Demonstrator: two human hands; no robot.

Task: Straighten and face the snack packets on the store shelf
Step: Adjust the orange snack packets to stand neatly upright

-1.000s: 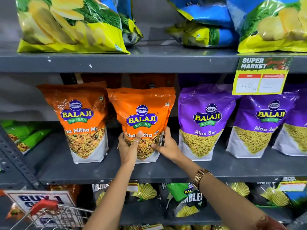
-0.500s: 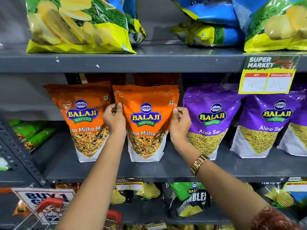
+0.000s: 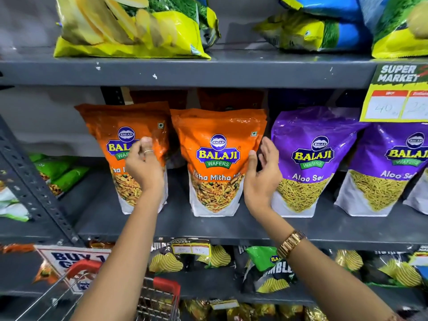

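Observation:
Two orange Balaji "Tikha Mitha" packets stand upright on the grey middle shelf (image 3: 208, 225), labels facing out. The middle orange packet (image 3: 217, 126) stands free between my hands. In front of the left orange packet (image 3: 108, 121) is my left hand (image 3: 143, 165), fingers loosely curled and holding nothing. Just right of the middle packet, my right hand (image 3: 261, 174) has its fingers spread, with the thumb at the packet's right edge. A purple "Aloo Sev" packet (image 3: 315, 126) stands right behind that hand, and a second purple packet (image 3: 393, 163) stands further right.
Large chips bags (image 3: 129, 26) lie on the upper shelf. A yellow price tag (image 3: 398, 96) hangs at the right. Green packets (image 3: 58, 170) lie at the far left past a slotted post (image 3: 30, 191). Below are dark crisp packets (image 3: 266, 269) and a red-handled cart (image 3: 162, 290).
Both hands slid up from the middle orange packet's base to its sides, then came off it. My left hand moved left over the left orange packet and my right hand opened.

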